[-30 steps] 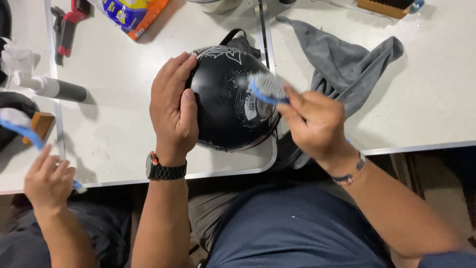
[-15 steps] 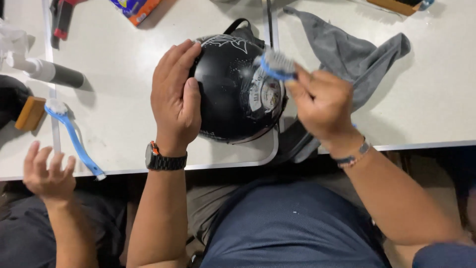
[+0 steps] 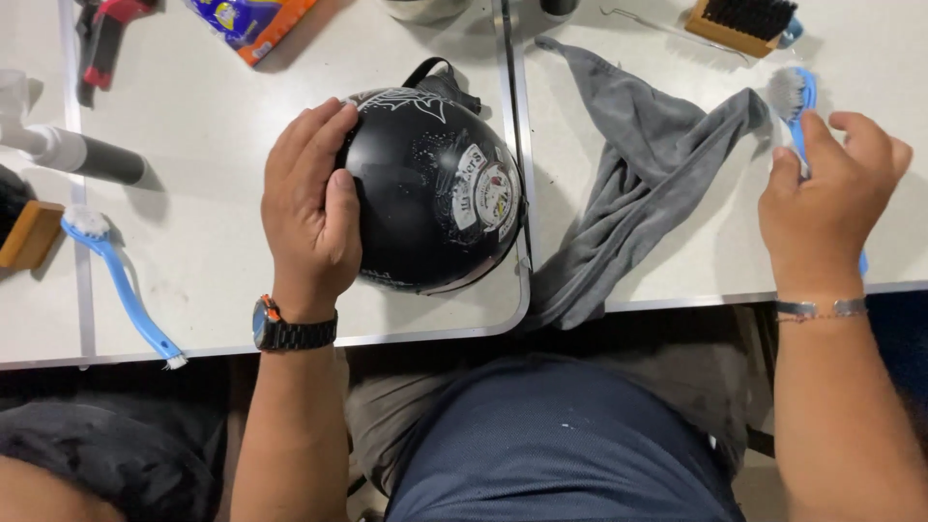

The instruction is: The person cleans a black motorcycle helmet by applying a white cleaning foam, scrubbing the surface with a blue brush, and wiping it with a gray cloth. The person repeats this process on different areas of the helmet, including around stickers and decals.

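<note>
A glossy black helmet (image 3: 435,193) with round stickers rests on the white table (image 3: 213,193), straddling the seam between two tabletops. My left hand (image 3: 309,208) lies flat on the helmet's left side, a dark watch on that wrist. My right hand (image 3: 826,208) is out to the right over the table, fingers closed around a blue-handled brush (image 3: 795,97) whose grey bristles point away from me. A grey cloth (image 3: 648,184) is draped between the helmet and my right hand, one end hanging over the table edge.
A second blue brush (image 3: 116,280) lies on the left tabletop beside a wooden block brush (image 3: 24,232). A white and black spray can (image 3: 77,155), a red-handled tool (image 3: 101,29), a colourful packet (image 3: 246,19) and a wooden brush (image 3: 744,24) sit along the far side. Another person's dark clothing shows bottom left.
My right hand has carried the blue brush off the helmet and out to the right. The other person's hand has left the view, and their brush now lies on the table.
</note>
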